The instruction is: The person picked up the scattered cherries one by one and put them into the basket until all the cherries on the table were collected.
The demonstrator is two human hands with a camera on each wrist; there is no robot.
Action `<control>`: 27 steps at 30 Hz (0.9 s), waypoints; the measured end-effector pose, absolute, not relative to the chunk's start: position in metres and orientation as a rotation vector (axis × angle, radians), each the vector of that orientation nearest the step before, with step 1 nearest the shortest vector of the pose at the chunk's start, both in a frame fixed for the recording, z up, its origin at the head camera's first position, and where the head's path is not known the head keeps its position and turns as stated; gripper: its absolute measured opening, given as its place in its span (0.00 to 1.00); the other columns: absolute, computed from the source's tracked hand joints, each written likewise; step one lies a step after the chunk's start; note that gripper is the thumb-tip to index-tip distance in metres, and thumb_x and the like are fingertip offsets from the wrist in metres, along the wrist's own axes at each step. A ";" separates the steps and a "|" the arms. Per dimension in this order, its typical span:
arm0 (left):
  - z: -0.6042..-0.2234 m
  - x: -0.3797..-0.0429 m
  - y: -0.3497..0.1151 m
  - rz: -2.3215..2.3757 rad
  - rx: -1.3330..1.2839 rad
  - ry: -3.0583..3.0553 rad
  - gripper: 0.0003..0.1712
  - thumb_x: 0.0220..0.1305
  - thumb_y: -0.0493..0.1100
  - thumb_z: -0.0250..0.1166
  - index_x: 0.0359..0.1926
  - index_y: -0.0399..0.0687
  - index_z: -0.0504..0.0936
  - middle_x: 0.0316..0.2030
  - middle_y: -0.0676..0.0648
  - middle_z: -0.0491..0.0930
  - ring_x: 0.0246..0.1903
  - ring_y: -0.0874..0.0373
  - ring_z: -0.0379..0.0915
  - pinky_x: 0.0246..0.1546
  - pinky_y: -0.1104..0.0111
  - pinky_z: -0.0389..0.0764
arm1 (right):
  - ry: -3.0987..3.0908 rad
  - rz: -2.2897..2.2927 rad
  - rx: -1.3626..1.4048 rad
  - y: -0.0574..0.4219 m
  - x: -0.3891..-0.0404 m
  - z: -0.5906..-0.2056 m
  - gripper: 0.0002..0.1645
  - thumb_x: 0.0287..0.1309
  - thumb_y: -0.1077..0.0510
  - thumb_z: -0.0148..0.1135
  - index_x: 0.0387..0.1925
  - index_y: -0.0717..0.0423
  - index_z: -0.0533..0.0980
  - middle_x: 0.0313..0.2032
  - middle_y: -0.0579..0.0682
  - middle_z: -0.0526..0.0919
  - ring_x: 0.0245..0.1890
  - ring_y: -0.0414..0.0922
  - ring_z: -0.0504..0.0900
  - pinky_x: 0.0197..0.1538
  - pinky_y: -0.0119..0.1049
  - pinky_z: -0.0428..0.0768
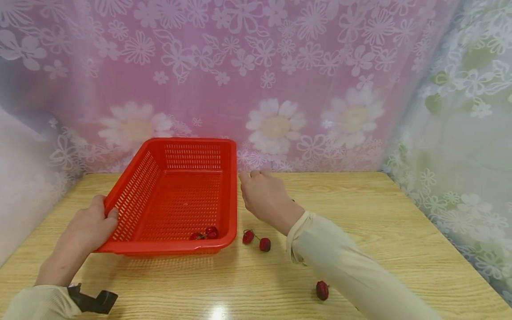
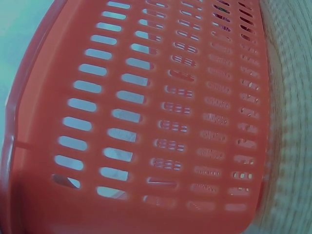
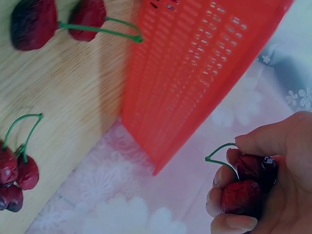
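Observation:
A red perforated plastic basket (image 1: 182,200) stands at the left of the table in the head view. My left hand (image 1: 90,226) grips its near left rim, thumb over the edge; the left wrist view shows only the basket's slotted side (image 2: 146,112). My right hand (image 3: 287,165) holds dark red cherries (image 3: 242,196) with a green stem in its curled fingers. In the head view the right hand (image 1: 266,195) is just right of the basket, hiding those cherries. A pair of cherries (image 1: 211,232) lies inside the basket's near right corner.
A joined pair of cherries (image 1: 264,244) lies on the wooden table (image 1: 192,289), right of the basket. Another cherry (image 1: 322,290) lies nearer, by the right sleeve. The right wrist view also shows a cherry cluster (image 3: 28,173). A floral curtain (image 1: 276,89) hangs behind.

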State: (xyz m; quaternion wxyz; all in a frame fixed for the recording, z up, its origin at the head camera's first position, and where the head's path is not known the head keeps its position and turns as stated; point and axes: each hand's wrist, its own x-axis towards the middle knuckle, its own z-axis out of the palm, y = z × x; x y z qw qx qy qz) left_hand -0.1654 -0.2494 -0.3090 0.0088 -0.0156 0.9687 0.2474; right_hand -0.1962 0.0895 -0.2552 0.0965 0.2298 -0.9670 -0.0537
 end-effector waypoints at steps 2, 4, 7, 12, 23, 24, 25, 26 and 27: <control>-0.308 -0.165 -0.249 0.773 -0.053 3.017 0.27 0.66 0.43 0.45 0.53 0.20 0.55 0.22 0.39 0.73 0.16 0.54 0.68 0.16 0.65 0.70 | -2.866 -0.171 0.684 0.085 -0.196 -0.254 0.13 0.62 0.56 0.48 0.46 0.57 0.71 0.35 0.53 0.80 0.36 0.48 0.76 0.36 0.41 0.82; -0.308 -0.165 -0.249 0.773 -0.055 3.011 0.27 0.66 0.43 0.45 0.54 0.20 0.55 0.22 0.39 0.73 0.16 0.55 0.69 0.16 0.65 0.70 | -2.872 -0.188 0.686 0.082 -0.195 -0.253 0.14 0.62 0.56 0.49 0.47 0.57 0.71 0.36 0.53 0.80 0.36 0.48 0.76 0.37 0.40 0.81; -0.308 -0.165 -0.248 0.773 -0.059 3.003 0.27 0.66 0.43 0.45 0.54 0.20 0.54 0.22 0.39 0.74 0.16 0.55 0.69 0.16 0.65 0.70 | -2.881 -0.194 0.688 0.077 -0.194 -0.251 0.13 0.61 0.57 0.50 0.46 0.56 0.71 0.37 0.52 0.80 0.36 0.47 0.75 0.38 0.40 0.81; -0.309 -0.165 -0.248 0.772 -0.053 3.019 0.27 0.66 0.43 0.45 0.54 0.20 0.55 0.22 0.39 0.73 0.16 0.55 0.69 0.15 0.65 0.70 | -2.904 -0.173 0.694 0.070 -0.193 -0.249 0.11 0.60 0.56 0.52 0.44 0.54 0.70 0.36 0.52 0.79 0.36 0.48 0.73 0.36 0.41 0.82; -0.309 -0.165 -0.249 0.761 -0.052 3.030 0.26 0.66 0.43 0.44 0.52 0.20 0.56 0.22 0.39 0.73 0.16 0.54 0.69 0.15 0.65 0.69 | -2.879 -0.234 0.766 0.054 -0.189 -0.251 0.18 0.57 0.55 0.56 0.48 0.55 0.69 0.34 0.51 0.79 0.36 0.46 0.74 0.37 0.38 0.82; -0.309 -0.165 -0.249 0.762 -0.055 3.025 0.26 0.66 0.43 0.44 0.53 0.20 0.55 0.22 0.39 0.73 0.16 0.54 0.69 0.15 0.65 0.69 | -2.881 -0.236 0.768 0.053 -0.189 -0.252 0.18 0.57 0.54 0.56 0.49 0.55 0.69 0.35 0.51 0.79 0.36 0.46 0.74 0.37 0.37 0.82; -0.308 -0.165 -0.249 0.760 -0.056 3.023 0.26 0.66 0.43 0.44 0.53 0.20 0.55 0.22 0.39 0.73 0.16 0.54 0.69 0.15 0.65 0.69 | -2.877 -0.251 0.775 0.052 -0.189 -0.252 0.19 0.58 0.54 0.56 0.50 0.55 0.69 0.35 0.51 0.79 0.36 0.46 0.74 0.38 0.37 0.81; -0.308 -0.165 -0.249 0.761 -0.058 3.018 0.27 0.66 0.43 0.44 0.53 0.20 0.55 0.22 0.39 0.74 0.16 0.54 0.69 0.15 0.65 0.69 | -2.877 -0.260 0.783 0.051 -0.190 -0.253 0.19 0.58 0.54 0.56 0.50 0.55 0.69 0.35 0.50 0.79 0.36 0.45 0.74 0.38 0.36 0.80; -0.308 -0.165 -0.249 0.761 -0.058 3.015 0.27 0.66 0.43 0.44 0.53 0.20 0.55 0.22 0.39 0.74 0.16 0.54 0.69 0.15 0.65 0.69 | -2.879 -0.267 0.791 0.050 -0.190 -0.253 0.19 0.58 0.54 0.56 0.50 0.55 0.69 0.34 0.50 0.79 0.36 0.45 0.74 0.39 0.36 0.80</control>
